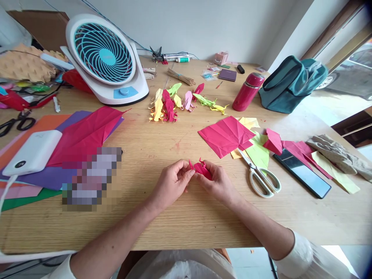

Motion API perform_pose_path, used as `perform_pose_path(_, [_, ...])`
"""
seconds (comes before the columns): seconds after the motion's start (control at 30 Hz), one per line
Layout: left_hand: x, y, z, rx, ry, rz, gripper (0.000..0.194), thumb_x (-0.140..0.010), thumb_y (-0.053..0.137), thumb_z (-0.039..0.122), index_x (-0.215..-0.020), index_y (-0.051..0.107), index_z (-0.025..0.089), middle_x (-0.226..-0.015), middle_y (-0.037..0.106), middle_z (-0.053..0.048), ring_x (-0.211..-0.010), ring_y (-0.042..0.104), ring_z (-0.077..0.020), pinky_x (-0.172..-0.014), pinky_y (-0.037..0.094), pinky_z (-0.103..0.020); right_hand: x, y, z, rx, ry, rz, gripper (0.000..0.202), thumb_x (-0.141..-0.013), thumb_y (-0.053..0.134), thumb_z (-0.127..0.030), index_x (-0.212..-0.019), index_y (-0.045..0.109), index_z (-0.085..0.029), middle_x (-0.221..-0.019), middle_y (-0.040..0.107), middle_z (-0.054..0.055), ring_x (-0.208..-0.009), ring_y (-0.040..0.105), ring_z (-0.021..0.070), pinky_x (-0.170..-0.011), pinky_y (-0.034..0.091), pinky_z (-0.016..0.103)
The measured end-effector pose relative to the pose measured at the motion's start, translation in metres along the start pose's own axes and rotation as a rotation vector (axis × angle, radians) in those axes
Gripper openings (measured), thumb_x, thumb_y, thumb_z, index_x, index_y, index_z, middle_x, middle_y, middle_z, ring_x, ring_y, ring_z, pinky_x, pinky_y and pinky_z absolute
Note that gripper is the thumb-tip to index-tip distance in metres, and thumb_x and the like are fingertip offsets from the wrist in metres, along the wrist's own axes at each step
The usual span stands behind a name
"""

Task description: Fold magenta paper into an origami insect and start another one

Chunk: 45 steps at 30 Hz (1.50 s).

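A small folded piece of red paper (pixel 202 169) with thin pointed ends is held between both hands above the wooden table (pixel 174 224). My left hand (pixel 178 179) pinches its left side, thumb and fingertips pressed together. On the right side my right hand (pixel 216 181) grips it, fingers curled behind the paper. Beyond the hands stand several folded paper figures, among them a red one (pixel 169 105), a yellow one (pixel 158 105) and a pink one (pixel 188 100). A creased red sheet (pixel 226 135) lies right of centre, partly over yellow and green paper.
Scissors (pixel 264 180) and a phone (pixel 302 173) lie at the right. Farther back are a red flask (pixel 248 92) and a teal bag (pixel 283 87). A white fan (pixel 106 58) stands back left, behind coloured sheets (pixel 84 133) and a white power bank (pixel 32 152).
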State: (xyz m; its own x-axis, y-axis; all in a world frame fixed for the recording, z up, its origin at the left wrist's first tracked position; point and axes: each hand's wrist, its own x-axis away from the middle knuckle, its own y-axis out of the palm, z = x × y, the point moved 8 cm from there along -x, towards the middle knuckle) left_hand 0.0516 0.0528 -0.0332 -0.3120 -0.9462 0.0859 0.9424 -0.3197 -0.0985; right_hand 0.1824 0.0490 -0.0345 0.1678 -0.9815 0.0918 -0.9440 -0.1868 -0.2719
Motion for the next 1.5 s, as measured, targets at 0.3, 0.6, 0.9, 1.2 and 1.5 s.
perform_pose_path(0.3, [-0.001,0.001,-0.002,-0.012,-0.029,-0.045,0.024,-0.094,0.054,0.040,-0.084,0.056,0.018,-0.064,0.049,0.005,-0.049,0.046,-0.0078,-0.043,0.039,-0.019,-0.002,0.006,0.000,-0.160,0.015,-0.093,0.033,-0.079,0.072,-0.048,-0.083,0.060,-0.018,-0.077,0.059,0.001,-0.072,0.050,0.0154,-0.067,0.041,0.027])
perform_pose_path(0.6, [0.027,-0.018,0.059,-0.744,0.710,0.312,0.027,-0.093,0.054,0.010,-0.111,0.066,0.026,-0.103,0.061,-0.005,-0.084,0.061,-0.0133,-0.075,0.051,-0.024,0.000,0.003,-0.001,-0.220,0.148,-0.138,0.039,-0.076,0.071,-0.055,-0.075,0.054,-0.020,-0.066,0.041,-0.004,-0.060,0.030,0.0108,-0.054,0.022,0.026])
perform_pose_path(0.9, [0.037,-0.006,0.066,-1.026,0.930,0.281,0.023,-0.091,0.061,0.012,-0.104,0.073,0.027,-0.095,0.068,-0.004,-0.078,0.057,-0.0145,-0.071,0.050,-0.024,0.002,0.006,-0.004,-0.242,0.121,-0.190,0.045,-0.073,0.075,-0.058,-0.071,0.050,-0.020,-0.064,0.037,-0.006,-0.060,0.027,0.0102,-0.055,0.019,0.027])
perform_pose_path(1.2, [0.041,-0.004,0.071,-0.972,1.038,0.302,0.025,-0.087,0.065,0.003,-0.106,0.069,0.019,-0.095,0.069,-0.005,-0.077,0.058,-0.0148,-0.070,0.051,-0.027,0.002,0.008,-0.008,-0.287,0.137,-0.207,0.044,-0.071,0.077,-0.057,-0.073,0.052,-0.020,-0.065,0.037,-0.006,-0.059,0.026,0.0099,-0.055,0.019,0.027])
perform_pose_path(1.5, [0.039,-0.002,0.070,-0.994,1.011,0.302,0.020,-0.086,0.065,0.003,-0.102,0.066,0.017,-0.093,0.070,-0.006,-0.079,0.062,-0.0167,-0.072,0.052,-0.029,0.003,0.008,-0.009,-0.281,0.138,-0.203,0.043,-0.071,0.077,-0.056,-0.075,0.055,-0.019,-0.066,0.040,-0.005,-0.061,0.029,0.0106,-0.056,0.021,0.027])
